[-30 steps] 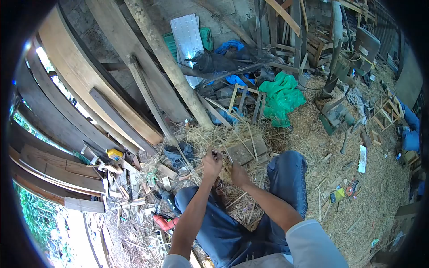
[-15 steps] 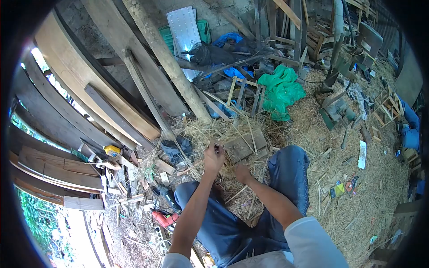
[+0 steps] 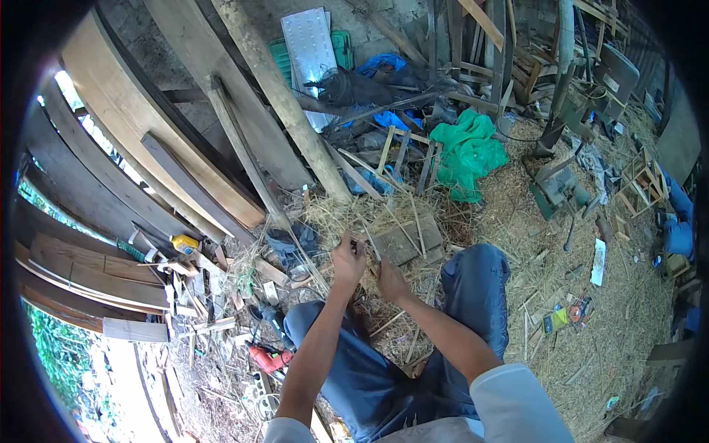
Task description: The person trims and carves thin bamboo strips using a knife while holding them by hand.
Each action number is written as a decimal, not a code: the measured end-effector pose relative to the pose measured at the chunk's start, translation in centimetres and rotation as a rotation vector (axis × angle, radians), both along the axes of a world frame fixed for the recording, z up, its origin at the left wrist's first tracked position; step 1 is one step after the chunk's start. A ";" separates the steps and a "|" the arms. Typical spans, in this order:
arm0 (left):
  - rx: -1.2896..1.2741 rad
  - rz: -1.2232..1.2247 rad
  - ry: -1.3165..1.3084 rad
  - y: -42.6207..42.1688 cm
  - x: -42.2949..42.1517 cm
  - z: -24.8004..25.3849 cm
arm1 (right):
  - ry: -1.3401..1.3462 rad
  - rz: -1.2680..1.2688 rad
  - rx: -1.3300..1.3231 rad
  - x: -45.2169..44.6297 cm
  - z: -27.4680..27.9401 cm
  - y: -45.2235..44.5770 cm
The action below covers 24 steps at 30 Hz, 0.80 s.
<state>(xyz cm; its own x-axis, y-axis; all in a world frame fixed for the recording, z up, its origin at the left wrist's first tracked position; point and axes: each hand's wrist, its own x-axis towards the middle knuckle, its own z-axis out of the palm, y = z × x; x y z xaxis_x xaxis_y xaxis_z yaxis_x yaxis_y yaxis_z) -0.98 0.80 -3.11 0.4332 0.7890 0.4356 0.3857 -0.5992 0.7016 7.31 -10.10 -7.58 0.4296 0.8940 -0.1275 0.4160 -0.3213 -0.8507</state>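
My left hand (image 3: 348,260) is closed in front of me, above the straw-covered ground. Something small and dark shows at its fingers, too small to name. Close on its right, my right hand (image 3: 391,283) is also closed, with a thin pale strip (image 3: 372,245) rising from its fingers toward the left hand. Whether the strip is wood or a blade I cannot tell. Just beyond both hands lies a wooden block (image 3: 405,242) with thin sticks across it.
Left of my legs lie a red power tool (image 3: 269,359), a dark grinder-like tool (image 3: 272,323) and a yellow bottle (image 3: 185,244). Long planks (image 3: 140,111) lean at the left. A green plastic sheet (image 3: 468,151) lies ahead. Shavings and straw cover the ground at right.
My right hand has moved up and slightly left, closer to my left hand, and the thin strip now shows between them. My left hand has shifted only slightly.
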 end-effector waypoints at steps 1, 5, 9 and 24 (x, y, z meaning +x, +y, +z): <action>0.011 -0.002 0.004 -0.3 0.0 -0.1 | 0.007 0.012 -0.053 0.2 -1.2 -0.3; -0.106 -0.069 -0.114 -0.6 -0.4 1.0 | -0.032 0.052 -0.084 0.2 -0.6 0.2; 0.010 -0.034 0.027 -1.4 0.1 1.4 | -0.160 -0.032 0.041 -0.2 -2.1 -0.7; -0.037 -0.052 0.031 -1.0 0.2 0.7 | -0.304 0.066 -0.020 0.1 -8.5 -1.2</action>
<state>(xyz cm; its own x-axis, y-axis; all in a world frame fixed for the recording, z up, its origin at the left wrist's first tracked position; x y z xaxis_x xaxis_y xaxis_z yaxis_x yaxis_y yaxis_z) -0.75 -0.21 -2.40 0.4867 0.7805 0.3924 0.3764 -0.5927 0.7120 7.45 -11.30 -16.12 0.3915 0.9200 -0.0199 0.6713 -0.3004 -0.6776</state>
